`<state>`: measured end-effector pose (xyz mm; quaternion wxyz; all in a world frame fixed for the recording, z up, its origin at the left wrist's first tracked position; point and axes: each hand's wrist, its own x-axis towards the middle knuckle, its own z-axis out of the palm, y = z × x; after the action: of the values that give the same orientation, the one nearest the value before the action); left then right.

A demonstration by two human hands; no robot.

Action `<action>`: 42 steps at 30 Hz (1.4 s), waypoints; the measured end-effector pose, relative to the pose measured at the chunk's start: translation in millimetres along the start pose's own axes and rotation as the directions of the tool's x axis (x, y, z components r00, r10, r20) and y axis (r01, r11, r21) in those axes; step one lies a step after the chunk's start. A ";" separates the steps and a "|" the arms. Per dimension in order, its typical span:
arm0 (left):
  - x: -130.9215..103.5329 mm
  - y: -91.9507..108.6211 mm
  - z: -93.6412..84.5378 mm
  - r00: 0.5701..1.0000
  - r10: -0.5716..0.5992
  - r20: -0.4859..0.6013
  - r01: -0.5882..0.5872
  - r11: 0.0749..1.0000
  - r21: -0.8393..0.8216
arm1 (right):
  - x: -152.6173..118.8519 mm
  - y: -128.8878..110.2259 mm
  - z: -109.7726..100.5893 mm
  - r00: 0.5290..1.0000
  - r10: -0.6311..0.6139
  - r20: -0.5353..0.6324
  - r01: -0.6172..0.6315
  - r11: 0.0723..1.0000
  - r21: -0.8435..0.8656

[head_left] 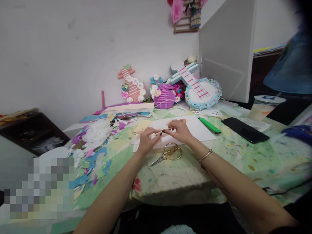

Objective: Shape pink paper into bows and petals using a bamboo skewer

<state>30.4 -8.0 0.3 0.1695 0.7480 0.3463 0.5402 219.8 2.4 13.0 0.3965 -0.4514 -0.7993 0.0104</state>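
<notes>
Both my hands meet above a white sheet [200, 131] on the table. My left hand [148, 139] is closed, its thumb and fingers pinched at a small pale piece too small to make out. My right hand [180, 130] pinches at the same spot, fingertips close to the left ones. Gold-handled scissors [168, 154] lie just below the hands, blades toward the lower left. A pale yellow paper [142, 125] is partly under the left side of the sheet.
A green cutter [209, 125] and a black phone [245, 130] lie right, near a lidded cup [264, 105]. White string [97, 131] and paper scraps [97, 162] cover the left. Decorated instrument models [165, 96] stand along the wall.
</notes>
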 end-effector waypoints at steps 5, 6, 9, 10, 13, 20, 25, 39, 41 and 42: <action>-0.5 0.7 0.7 1.000 0.026 -0.010 -0.026 1.000 -0.006 | 0.2 0.6 2.4 1.000 0.027 -0.002 -0.027 0.999 0.030; -0.5 1.0 0.7 1.000 0.023 -0.011 -0.023 1.000 -0.004 | 0.1 1.2 3.0 1.000 0.028 -0.007 -0.028 0.999 0.038; -0.5 2.5 0.4 1.000 0.003 -0.006 -0.003 1.000 0.001 | 0.1 2.5 4.0 0.999 0.031 -0.029 -0.029 0.998 0.060; -0.4 3.2 0.3 1.000 -0.002 -0.002 0.002 1.000 0.001 | 0.1 2.7 4.1 0.999 0.031 -0.035 -0.028 0.997 0.065; -0.4 5.5 -0.1 1.000 -0.004 0.009 0.004 1.000 -0.006 | 0.2 2.6 3.9 0.998 0.030 -0.048 -0.027 0.997 0.075; -0.8 9.6 0.2 1.000 0.026 0.016 -0.026 0.999 -0.023 | 0.5 1.2 2.5 0.998 0.034 -0.053 -0.030 0.997 0.077; -0.9 10.8 0.1 0.999 0.022 0.036 -0.021 0.999 -0.029 | 0.6 2.7 3.0 0.999 0.017 -0.046 -0.013 0.997 0.077; -3.0 -7.4 2.6 0.999 0.010 0.039 -0.010 1.000 -0.009 | -1.1 1.6 3.3 0.994 0.024 0.110 -0.017 0.998 -0.064; -3.1 -6.9 3.1 0.999 0.021 0.042 -0.021 1.000 -0.003 | -0.2 1.9 2.7 0.993 0.040 0.107 -0.035 0.998 -0.049; -3.0 -6.2 3.3 0.999 0.024 0.044 -0.024 1.000 -0.005 | 0.2 2.2 2.7 0.994 0.047 0.101 -0.043 0.998 -0.041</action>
<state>30.8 -5.4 -6.9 0.1722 0.7634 0.3323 0.5264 219.5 4.7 10.4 0.3460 -0.4758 -0.8082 0.0271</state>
